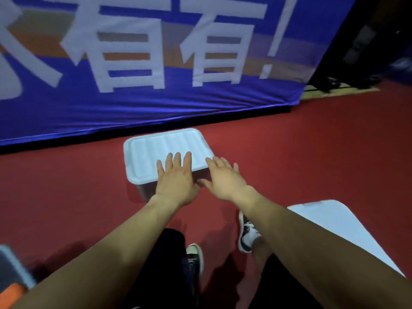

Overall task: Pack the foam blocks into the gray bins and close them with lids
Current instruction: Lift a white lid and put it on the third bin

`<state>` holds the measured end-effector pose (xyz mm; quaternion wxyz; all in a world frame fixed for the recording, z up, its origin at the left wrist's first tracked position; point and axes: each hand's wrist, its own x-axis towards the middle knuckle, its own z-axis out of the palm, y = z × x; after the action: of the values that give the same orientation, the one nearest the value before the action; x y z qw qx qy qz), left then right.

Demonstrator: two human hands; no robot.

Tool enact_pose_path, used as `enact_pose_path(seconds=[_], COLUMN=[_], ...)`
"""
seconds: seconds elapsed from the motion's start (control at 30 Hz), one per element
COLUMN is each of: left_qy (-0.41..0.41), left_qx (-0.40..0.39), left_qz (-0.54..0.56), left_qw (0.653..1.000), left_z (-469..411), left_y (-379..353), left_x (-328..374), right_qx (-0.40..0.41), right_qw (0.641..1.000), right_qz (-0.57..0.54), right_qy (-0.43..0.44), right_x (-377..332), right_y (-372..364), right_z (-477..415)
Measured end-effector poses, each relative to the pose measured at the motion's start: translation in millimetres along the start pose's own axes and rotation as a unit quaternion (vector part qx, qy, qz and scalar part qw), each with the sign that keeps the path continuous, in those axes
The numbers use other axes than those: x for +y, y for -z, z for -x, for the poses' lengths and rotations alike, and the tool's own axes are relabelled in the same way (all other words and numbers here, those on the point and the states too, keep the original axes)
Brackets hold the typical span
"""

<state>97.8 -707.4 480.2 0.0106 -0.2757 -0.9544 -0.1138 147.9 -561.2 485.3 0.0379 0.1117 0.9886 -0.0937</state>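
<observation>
Bin (142, 193) sits on the red floor (289, 152), centre of view, just in front of the bottom hem of a blue banner (156, 103) with large white characters. Bin and banner are near each other; can't tell if they touch.

Lid (160, 146) is on the bin: white, rectangular, rounded corners, raised rim, shallow ribs running across the recessed panel. It looks level and covers the whole opening. Only a narrow strip of gray wall shows under the near left corner, so the contents are hidden.

Left hand (176, 177): palm down on the near edge of the lid, fingers straight and close together, lying flat on the panel. Not gripping anything.

Right hand (225, 181): palm down over the near right corner of the lid, fingers straight and slightly spread, thumb pointing toward the left hand. Holding nothing. Fingertips overlap the corner, but can't confirm contact.

Both forearms are bare and stretched forward.

Second white lid (334, 221) lies flat on the floor at lower right, well apart from the bin and partly behind the right forearm.

Bottom left corner: edge of another gray bin (11, 268) with something orange (15, 293) beside it, too blurred and cropped to identify.

Two shoes (246, 235) on the floor between the forearms.
</observation>
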Motion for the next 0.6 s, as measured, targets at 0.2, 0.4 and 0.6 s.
enact_pose_path(seconds=[0.2, 0.4, 0.6], left_qy=[-0.124, -0.223, -0.326], left_qx=[-0.059, -0.098, -0.138], left_qz=[0.011, 0.018, 0.004], left_qw=[0.99, 0.97, 0.935], left_z=[-2, -4, 23], left_y=[-25, -48, -96], left_x=[92, 181, 279], right_qx=[0.011, 0.039, 0.049], right_qw=[0.991, 0.968, 0.933], right_qz=[-0.024, -0.042, -0.058], right_qy=[-0.129, -0.244, -0.351], right_x=[82, 160, 245], right_y=[9, 12, -13], right_z=[60, 129, 214])
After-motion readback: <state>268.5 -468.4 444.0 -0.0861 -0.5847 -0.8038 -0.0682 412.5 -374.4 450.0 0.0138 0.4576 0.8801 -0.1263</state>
